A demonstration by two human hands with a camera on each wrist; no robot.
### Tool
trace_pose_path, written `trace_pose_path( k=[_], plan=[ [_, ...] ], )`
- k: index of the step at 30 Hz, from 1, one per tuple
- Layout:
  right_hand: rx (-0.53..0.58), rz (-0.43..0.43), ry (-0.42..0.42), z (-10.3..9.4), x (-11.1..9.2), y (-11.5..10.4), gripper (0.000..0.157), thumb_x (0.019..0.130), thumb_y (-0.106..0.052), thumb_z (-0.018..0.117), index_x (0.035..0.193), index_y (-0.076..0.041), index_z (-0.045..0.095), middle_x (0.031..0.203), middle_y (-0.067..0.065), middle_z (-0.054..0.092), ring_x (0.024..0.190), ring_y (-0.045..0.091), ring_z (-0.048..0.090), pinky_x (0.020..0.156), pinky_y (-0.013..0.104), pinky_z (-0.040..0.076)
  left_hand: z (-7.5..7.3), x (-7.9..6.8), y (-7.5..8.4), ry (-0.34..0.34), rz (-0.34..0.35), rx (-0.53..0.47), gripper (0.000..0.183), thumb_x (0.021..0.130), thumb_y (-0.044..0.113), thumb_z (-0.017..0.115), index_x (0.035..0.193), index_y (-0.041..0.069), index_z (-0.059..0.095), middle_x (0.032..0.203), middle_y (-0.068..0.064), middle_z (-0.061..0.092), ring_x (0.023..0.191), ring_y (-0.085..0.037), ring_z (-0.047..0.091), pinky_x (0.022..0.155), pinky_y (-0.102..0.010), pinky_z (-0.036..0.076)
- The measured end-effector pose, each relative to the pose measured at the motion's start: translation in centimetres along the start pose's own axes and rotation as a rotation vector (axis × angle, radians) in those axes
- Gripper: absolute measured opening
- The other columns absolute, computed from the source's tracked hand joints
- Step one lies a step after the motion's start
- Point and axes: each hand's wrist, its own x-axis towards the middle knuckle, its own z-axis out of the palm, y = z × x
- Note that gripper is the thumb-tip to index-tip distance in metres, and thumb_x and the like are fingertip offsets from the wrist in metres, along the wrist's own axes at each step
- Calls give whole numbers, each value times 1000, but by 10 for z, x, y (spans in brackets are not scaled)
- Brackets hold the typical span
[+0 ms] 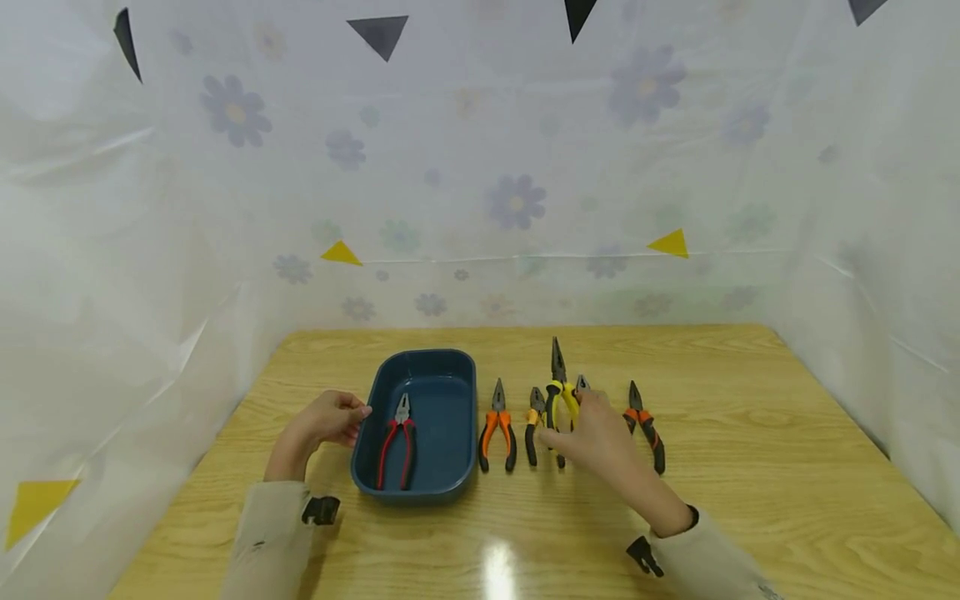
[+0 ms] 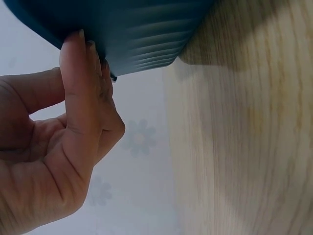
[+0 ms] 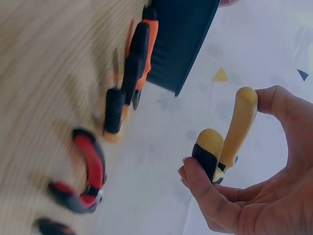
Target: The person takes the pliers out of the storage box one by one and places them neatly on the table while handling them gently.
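My right hand [image 1: 598,433] holds yellow-and-black long-nose pliers [image 1: 558,367] by the handles, raised above the table with the jaws pointing away. In the right wrist view, the thumb and fingers span the spread yellow handles [image 3: 240,128]. My left hand [image 1: 330,419] grips the left rim of a dark blue tray [image 1: 447,446], its fingers [image 2: 78,93] against the outer wall in the left wrist view. Inside the tray lie red-handled pliers [image 1: 398,454]. Near my right hand, yellow-orange and black pliers [image 1: 532,433] lie on the table, partly covered by the held pair.
Orange-and-black pliers [image 1: 498,429] lie just right of the tray. Red-and-black pliers [image 3: 93,171] are mostly hidden behind my right hand in the head view. Farther right lie dark pliers with orange accents [image 1: 647,427]. A flower-patterned sheet [image 1: 517,200] encloses the wooden table [image 1: 750,467].
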Motion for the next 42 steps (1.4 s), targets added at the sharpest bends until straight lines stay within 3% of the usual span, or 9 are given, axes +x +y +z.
trace_pose_path(
  k=[5, 14, 20, 30, 39, 42],
  plan=[
    [-12, 33, -13, -17, -6, 25, 84, 80, -39, 72, 134, 16, 38, 126, 36, 43, 61, 24, 54, 52, 36, 46, 1, 2, -2, -2, 3, -11, 23, 99, 10, 52, 108, -11, 55, 79, -11, 55, 65, -19, 57, 62, -35, 57],
    [-90, 66, -2, -48, -14, 63, 88, 81, -43, 70, 129, 22, 36, 120, 41, 43, 83, 39, 58, 64, 46, 51, 3, 1, -3, 1, -1, -28, 23, 99, 10, 52, 108, -11, 56, 77, -11, 55, 64, -18, 56, 60, -33, 56],
    [-98, 93, -6, -59, -18, 85, 88, 81, -42, 70, 126, 25, 35, 113, 42, 42, 67, 28, 54, 52, 36, 46, 5, 2, -3, -6, -1, -37, 23, 99, 10, 52, 107, -11, 56, 76, -10, 54, 64, -18, 55, 59, -32, 56],
    [-163, 79, -19, -77, -14, 113, 88, 80, -41, 70, 119, 29, 35, 105, 44, 42, 64, 27, 47, 50, 34, 41, 5, 4, 1, -11, 12, -33, 22, 99, 10, 52, 106, -10, 55, 77, -10, 56, 64, -18, 57, 62, -34, 56],
    [-214, 64, -68, -87, -6, 135, 74, 82, -39, 70, 105, 26, 43, 96, 39, 47, 61, 24, 42, 49, 33, 37, 8, 6, 0, -6, 6, -40, 22, 99, 9, 52, 107, -10, 55, 75, -9, 52, 63, -18, 56, 62, -34, 57],
    [-220, 63, -76, -87, -4, 143, 62, 81, -37, 70, 92, 19, 47, 85, 31, 48, 59, 22, 40, 48, 32, 36, 8, 6, -1, -3, 7, -42, 21, 99, 9, 52, 106, -10, 56, 74, -9, 52, 63, -17, 56, 61, -34, 57]
  ],
)
